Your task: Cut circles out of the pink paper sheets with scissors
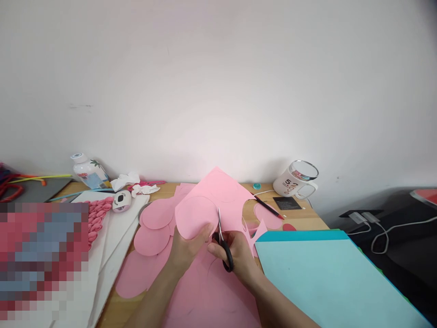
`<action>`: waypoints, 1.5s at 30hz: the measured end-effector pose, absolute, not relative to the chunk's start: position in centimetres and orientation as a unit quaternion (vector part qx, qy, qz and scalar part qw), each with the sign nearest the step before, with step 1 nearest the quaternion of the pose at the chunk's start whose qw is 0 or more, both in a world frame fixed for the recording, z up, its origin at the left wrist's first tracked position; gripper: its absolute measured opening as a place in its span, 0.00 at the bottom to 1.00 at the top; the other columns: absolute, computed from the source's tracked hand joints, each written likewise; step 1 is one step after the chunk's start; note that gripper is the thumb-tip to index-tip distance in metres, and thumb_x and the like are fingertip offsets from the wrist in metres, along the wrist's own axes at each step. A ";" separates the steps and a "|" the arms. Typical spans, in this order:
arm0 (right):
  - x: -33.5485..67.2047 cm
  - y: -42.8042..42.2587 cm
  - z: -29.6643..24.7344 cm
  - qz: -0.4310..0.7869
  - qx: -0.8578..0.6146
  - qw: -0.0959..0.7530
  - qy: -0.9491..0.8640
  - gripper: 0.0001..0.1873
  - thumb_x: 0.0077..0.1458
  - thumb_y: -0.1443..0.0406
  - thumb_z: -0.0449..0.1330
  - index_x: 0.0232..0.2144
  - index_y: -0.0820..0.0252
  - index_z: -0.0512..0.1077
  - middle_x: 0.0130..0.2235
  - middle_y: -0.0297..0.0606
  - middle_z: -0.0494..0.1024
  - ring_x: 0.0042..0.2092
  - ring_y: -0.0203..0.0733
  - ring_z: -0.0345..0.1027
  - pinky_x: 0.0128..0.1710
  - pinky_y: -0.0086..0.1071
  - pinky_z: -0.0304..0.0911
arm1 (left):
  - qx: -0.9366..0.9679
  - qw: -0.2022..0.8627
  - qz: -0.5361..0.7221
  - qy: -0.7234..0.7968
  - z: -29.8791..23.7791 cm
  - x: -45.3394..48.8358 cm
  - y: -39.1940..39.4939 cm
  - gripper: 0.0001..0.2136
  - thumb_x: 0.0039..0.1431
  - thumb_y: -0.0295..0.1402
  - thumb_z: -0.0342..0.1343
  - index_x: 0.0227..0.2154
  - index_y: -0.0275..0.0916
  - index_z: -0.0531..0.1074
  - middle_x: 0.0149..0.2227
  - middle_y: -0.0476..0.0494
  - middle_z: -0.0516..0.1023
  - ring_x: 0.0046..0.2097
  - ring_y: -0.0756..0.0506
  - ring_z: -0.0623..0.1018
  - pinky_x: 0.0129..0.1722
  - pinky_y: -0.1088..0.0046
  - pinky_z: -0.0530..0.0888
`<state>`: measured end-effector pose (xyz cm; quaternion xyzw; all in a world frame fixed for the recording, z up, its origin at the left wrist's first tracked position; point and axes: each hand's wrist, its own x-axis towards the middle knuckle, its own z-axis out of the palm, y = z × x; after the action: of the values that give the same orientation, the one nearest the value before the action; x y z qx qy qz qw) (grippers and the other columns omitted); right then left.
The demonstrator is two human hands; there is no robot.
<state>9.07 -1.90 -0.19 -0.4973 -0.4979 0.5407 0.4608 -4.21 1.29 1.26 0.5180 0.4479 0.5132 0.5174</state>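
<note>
My left hand [191, 243] pinches the lower edge of a pink paper sheet [221, 191] held up above the table, thumb on its face. Drawn circle outlines show on the sheet, and its left part is cut to a round edge. Black-handled scissors [226, 255] are in my right hand [239, 255], their blades upright at the side of the round part. Several cut pink paper circles [152, 239] overlap on the table to the left. Below my hands lies another large pink sheet [211, 300] with faint pencil curves.
A white mug [290, 182], a black card [287, 203] and a dark pencil [268, 206] lie at the back right. Light blue paper [317, 273] covers the right side. A white bottle [89, 173] and crumpled tissue [126, 180] stand back left, near white paper [112, 255].
</note>
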 end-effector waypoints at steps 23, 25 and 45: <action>9.3 -1.7 0.1 0.528 -0.452 0.496 -0.522 0.18 0.40 0.59 0.69 0.30 0.60 0.66 0.24 0.28 0.58 0.26 0.34 0.50 0.22 0.27 0.50 | 0.523 0.540 0.498 0.432 1.2 -4.3 1.4 0.10 0.47 0.35 0.61 0.33 0.37 0.74 0.34 0.43 0.77 0.42 0.41 0.76 0.42 0.65 0.74; 9.3 -1.6 -0.1 0.528 -0.436 0.508 -0.522 0.19 0.40 0.60 0.69 0.32 0.60 0.67 0.25 0.28 0.58 0.26 0.34 0.51 0.23 0.27 0.51 | 0.528 0.540 0.494 0.431 1.4 -4.4 1.4 0.10 0.47 0.35 0.61 0.33 0.37 0.74 0.34 0.43 0.78 0.44 0.41 0.75 0.44 0.64 0.73; 9.1 -1.5 -0.3 0.498 -0.451 0.519 -0.528 0.22 0.41 0.52 0.67 0.33 0.60 0.69 0.21 0.31 0.65 0.24 0.36 0.56 0.21 0.29 0.56 | 0.540 0.548 0.475 0.426 1.4 -4.6 1.4 0.13 0.48 0.36 0.60 0.37 0.35 0.75 0.38 0.41 0.79 0.41 0.41 0.77 0.39 0.67 0.75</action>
<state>9.07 -1.45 -0.28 -0.4510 -0.5284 0.4981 0.5190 -4.55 1.44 1.38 0.5404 0.4263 0.4748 0.5485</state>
